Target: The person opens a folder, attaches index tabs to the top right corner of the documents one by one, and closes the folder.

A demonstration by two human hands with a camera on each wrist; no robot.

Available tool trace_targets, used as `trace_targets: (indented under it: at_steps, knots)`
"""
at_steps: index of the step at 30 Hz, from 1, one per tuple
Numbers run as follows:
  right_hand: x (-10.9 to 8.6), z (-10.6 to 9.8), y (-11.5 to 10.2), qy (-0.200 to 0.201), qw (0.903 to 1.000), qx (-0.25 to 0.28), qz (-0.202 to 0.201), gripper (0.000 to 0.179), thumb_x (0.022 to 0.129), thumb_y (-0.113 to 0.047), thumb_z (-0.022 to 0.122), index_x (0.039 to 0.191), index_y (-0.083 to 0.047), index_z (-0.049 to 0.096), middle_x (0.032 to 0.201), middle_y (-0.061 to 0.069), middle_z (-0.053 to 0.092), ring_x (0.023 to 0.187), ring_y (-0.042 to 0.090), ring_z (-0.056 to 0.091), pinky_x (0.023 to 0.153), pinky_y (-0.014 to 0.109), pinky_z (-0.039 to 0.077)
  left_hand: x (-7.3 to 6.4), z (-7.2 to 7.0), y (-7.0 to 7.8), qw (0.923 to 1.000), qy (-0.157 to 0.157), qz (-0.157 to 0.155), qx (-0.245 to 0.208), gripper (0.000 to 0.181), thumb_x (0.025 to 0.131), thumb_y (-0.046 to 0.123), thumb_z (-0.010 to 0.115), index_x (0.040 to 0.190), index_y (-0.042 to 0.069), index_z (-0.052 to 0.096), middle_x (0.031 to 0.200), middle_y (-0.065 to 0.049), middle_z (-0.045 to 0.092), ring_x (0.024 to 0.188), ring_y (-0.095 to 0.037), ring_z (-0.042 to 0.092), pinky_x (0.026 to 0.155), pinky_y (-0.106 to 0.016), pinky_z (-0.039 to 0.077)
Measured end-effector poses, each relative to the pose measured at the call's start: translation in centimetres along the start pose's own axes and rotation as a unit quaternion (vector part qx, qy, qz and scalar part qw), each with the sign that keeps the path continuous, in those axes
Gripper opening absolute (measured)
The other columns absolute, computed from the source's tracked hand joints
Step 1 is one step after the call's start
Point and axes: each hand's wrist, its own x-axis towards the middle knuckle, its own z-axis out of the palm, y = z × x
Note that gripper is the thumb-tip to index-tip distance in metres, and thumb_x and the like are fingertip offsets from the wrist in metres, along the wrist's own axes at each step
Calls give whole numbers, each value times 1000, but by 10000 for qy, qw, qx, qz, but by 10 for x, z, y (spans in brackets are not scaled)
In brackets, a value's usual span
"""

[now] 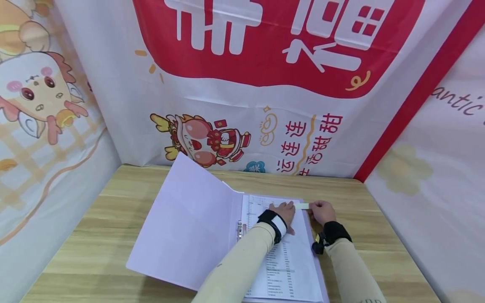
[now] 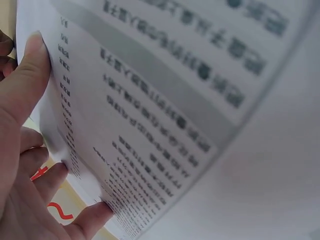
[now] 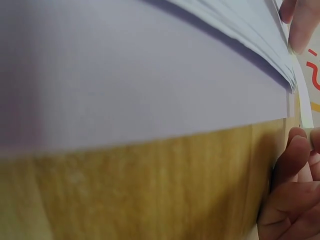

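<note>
A lilac folder [image 1: 185, 227] lies spread on the table, its cover raised at the left. Printed sheets [image 1: 279, 273] fill its right side, beside a metal ring clip [image 1: 240, 230]. My left hand [image 1: 283, 211] rests on the upper part of the top sheet; in the left wrist view its fingers [image 2: 90, 220] extend over the printed lines. Just past the sheets' right edge, my right hand [image 1: 323, 212] pinches the outer end of a narrow pale-green strip [image 1: 302, 206]. The strip's other end reaches the left fingertips, as the right wrist view also shows.
The wood-grain table [image 1: 94, 235] extends on both sides of the folder. A printed fabric backdrop [image 1: 235, 97] hangs along the table's back edge, with further fabric walls at left and right [image 1: 435, 181].
</note>
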Motion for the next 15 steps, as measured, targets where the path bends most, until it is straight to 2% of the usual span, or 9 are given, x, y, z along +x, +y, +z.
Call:
trace_targets:
  at_steps: [5,11,15]
  knots:
    - [0,2,-1,15,10000,-57,2,27,101,-16,57,102,9,68,79,11,68,64,14,59,60,24,47,-9,-11,0,10000,51,-53,28,79,83,54,79,149,21,52,154,10,46,138,-8,44,105,-44,43]
    - [1,1,-1,80,9994,-317,-82,27,98,-17,58,99,8,69,75,9,68,60,14,60,59,24,44,-21,-25,-3,9999,-30,83,-130,80,85,52,79,150,17,51,156,6,46,141,-11,42,108,-45,41]
    - [2,1,2,243,9981,-527,-202,25,95,-16,59,93,7,69,70,7,67,57,13,60,56,24,45,-20,-25,-3,9998,-37,104,-172,79,86,53,78,151,18,51,156,7,46,142,-11,41,109,-45,40]
